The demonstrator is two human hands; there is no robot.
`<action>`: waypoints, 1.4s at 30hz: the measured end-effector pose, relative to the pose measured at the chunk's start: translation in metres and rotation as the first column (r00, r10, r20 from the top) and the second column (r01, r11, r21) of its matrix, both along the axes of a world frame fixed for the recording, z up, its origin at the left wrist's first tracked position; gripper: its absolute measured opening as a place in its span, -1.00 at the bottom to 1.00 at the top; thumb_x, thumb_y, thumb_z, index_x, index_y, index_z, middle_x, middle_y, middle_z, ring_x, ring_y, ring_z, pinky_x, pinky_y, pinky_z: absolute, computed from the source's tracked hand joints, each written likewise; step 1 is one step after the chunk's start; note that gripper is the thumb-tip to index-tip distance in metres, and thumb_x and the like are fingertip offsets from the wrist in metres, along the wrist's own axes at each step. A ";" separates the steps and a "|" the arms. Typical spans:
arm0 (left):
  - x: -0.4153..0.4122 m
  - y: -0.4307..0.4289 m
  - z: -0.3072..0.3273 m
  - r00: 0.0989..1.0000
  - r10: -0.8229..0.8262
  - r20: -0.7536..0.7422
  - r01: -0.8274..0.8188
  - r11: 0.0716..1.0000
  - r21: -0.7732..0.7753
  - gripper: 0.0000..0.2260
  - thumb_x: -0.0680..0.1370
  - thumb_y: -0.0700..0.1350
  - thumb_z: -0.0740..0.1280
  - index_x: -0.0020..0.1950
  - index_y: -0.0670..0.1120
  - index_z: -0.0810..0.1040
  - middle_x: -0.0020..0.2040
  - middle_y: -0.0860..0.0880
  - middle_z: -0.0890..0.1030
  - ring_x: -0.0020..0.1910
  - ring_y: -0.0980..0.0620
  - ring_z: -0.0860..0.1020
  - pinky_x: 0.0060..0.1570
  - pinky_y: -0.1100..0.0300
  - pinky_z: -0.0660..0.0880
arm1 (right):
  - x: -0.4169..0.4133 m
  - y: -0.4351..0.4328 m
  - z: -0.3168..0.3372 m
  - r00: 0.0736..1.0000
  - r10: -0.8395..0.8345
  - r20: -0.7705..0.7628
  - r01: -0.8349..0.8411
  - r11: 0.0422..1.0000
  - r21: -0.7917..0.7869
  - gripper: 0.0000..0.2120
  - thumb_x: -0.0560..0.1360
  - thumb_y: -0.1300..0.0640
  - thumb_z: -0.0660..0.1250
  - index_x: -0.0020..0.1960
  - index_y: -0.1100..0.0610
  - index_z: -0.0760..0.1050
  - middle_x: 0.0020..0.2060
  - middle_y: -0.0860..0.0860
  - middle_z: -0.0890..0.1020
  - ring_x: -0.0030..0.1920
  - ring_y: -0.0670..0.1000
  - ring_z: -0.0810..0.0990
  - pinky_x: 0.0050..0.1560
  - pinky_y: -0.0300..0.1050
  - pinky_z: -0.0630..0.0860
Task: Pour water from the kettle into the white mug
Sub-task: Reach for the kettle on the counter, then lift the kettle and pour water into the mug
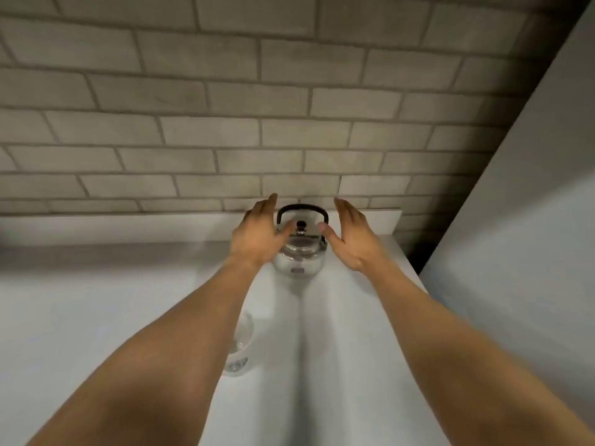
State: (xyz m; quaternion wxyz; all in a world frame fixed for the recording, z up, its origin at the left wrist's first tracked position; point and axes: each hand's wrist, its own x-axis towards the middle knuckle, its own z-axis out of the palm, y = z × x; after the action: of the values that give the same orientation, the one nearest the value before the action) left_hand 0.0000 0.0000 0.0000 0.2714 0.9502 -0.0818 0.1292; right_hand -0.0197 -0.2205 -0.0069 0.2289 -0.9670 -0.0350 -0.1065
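Observation:
A shiny steel kettle (299, 257) with a black arched handle and a black lid knob stands upright on the white counter (96, 300), close to the brick wall. My left hand (259, 233) hovers at the kettle's left side, fingers spread, thumb near the lid. My right hand (349, 236) is at its right side, also spread, thumb pointing toward the knob. Neither hand grips the handle. The white mug (240, 346) stands nearer to me, mostly hidden behind my left forearm; only its right rim and a printed patch show.
A grey brick wall (257, 107) rises behind the counter with a low white backsplash (128, 225) at its foot. A tall white panel (515, 252) stands at the right, past the counter's right edge, with a dark gap beside it.

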 end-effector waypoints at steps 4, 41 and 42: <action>0.036 -0.015 -0.016 0.988 0.032 -0.154 -0.038 0.998 -0.040 -0.36 0.63 0.15 0.31 0.64 0.09 0.13 0.59 -0.02 0.29 0.52 -0.09 0.33 0.34 -0.06 0.39 | 0.043 -0.010 -0.014 0.988 0.038 -0.147 -0.034 0.999 0.024 -0.23 0.64 -0.33 0.07 0.70 0.01 -0.05 0.67 -0.03 0.09 0.64 0.01 0.03 0.55 0.06 0.15; -0.148 -0.018 -0.030 0.949 -0.099 0.301 0.138 0.984 -0.109 -0.68 0.61 0.06 0.41 0.34 0.03 0.57 0.28 0.04 0.57 0.19 -0.03 0.51 0.14 0.05 0.50 | -0.037 0.001 0.039 0.949 0.295 0.114 -0.307 0.946 0.106 -0.61 0.56 -0.32 0.29 -0.11 -0.01 0.59 -0.40 -0.09 0.60 -0.33 -0.15 0.54 -0.33 -0.23 0.39; -0.160 -0.019 -0.040 0.949 -0.132 0.288 0.153 0.987 -0.053 -0.66 0.61 0.06 0.41 0.36 0.01 0.56 0.32 0.02 0.58 0.21 -0.06 0.51 0.15 -0.01 0.52 | -0.045 0.001 0.038 0.950 0.296 0.104 -0.306 0.947 0.101 -0.60 0.56 -0.32 0.28 -0.11 0.00 0.59 -0.40 -0.08 0.61 -0.32 -0.14 0.55 -0.33 -0.26 0.38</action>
State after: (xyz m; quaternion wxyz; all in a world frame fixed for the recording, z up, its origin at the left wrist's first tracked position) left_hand -0.1602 -0.0192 -0.0400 0.3007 0.9028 -0.1833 0.2468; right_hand -0.0644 -0.2190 0.0313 0.2965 -0.9298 -0.1858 -0.1144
